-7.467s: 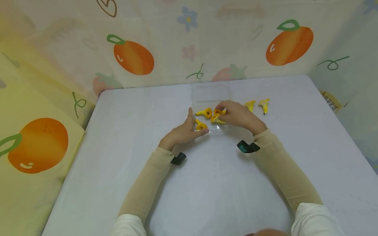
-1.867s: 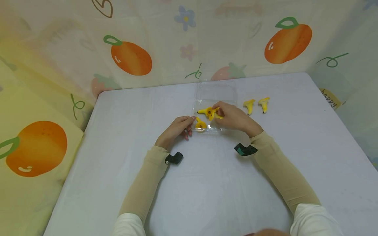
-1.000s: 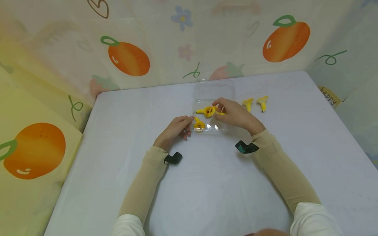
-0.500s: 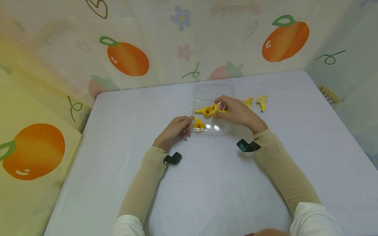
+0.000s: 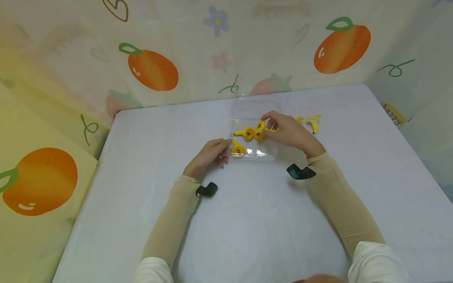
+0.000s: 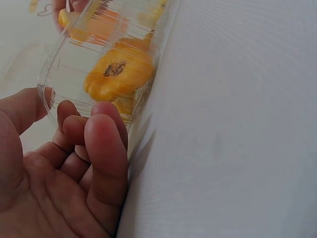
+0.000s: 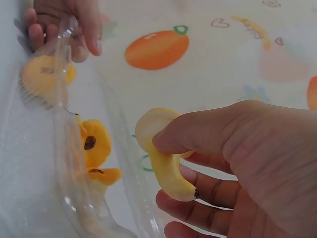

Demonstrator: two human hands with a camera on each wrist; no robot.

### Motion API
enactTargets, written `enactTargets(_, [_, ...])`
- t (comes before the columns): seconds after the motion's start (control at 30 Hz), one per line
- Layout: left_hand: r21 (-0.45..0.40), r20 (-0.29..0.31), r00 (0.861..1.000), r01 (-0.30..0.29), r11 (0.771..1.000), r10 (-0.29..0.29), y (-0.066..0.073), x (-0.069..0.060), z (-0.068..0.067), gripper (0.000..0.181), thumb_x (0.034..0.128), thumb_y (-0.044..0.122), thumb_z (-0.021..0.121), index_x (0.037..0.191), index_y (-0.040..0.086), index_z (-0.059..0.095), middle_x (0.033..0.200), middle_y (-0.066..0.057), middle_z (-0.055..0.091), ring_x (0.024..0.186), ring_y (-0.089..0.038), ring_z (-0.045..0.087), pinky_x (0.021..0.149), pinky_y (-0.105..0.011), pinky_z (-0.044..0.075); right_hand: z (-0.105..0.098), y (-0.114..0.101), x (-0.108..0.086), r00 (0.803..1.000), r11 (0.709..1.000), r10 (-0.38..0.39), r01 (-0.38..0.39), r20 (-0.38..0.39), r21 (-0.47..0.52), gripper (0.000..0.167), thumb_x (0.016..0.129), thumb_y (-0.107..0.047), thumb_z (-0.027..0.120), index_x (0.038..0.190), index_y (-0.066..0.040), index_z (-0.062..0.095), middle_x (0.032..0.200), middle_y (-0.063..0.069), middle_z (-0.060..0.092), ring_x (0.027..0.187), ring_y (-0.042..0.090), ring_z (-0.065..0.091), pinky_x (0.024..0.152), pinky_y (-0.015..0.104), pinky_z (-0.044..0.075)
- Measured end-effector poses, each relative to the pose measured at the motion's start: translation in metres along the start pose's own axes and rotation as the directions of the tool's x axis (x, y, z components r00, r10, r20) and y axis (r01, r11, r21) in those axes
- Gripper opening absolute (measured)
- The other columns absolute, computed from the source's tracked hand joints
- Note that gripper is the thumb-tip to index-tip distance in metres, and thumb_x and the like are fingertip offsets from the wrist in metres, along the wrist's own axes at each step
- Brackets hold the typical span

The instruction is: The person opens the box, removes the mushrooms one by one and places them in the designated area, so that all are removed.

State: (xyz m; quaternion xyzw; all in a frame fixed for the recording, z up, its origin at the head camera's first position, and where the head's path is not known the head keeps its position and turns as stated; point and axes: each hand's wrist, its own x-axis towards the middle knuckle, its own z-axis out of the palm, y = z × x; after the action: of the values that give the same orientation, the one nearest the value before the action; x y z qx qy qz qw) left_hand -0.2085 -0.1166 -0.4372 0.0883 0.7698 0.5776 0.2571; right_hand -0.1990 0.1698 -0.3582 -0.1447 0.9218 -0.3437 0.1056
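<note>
One yellow mushroom (image 7: pixel 167 170) over open clear box (image 5: pixel 260 152); near centre of head frame
Right hand (image 5: pixel 288 131) pinches it; left hand (image 5: pixel 211 154) grips box's left edge; three mushrooms (image 5: pixel 249 134) inside; two more (image 5: pixel 313 122) right of box.

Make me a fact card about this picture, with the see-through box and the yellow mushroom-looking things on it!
Left grip: holds the left side of the clear box
Right grip: pinches one yellow piece between thumb and fingers
Lid: open, at the box's far side
In the box: three yellow pieces
Beside the box: two more, one partly hidden by the right grip
Table: white
Wall cloth: printed with oranges and flowers
</note>
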Motion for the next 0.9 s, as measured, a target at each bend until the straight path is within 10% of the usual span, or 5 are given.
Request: enactTargets(0.9, [-0.026,0.001,1.000,-0.016,1.000,0.016,0.000,-0.001,0.000,0.043,0.1049,0.038,0.053,0.076,0.007,0.049,0.064,-0.003,0.056,0.059,-0.014,0.057,0.048,-0.024,0.053,-0.028,0.010,-0.011,0.997,0.999,0.027,-0.025,-0.079,0.022,0.042,0.099,-0.023,0.063,0.138,-0.012,0.053,0.115,0.016,0.062,0.106,0.029,0.056,0.078,0.036,0.047])
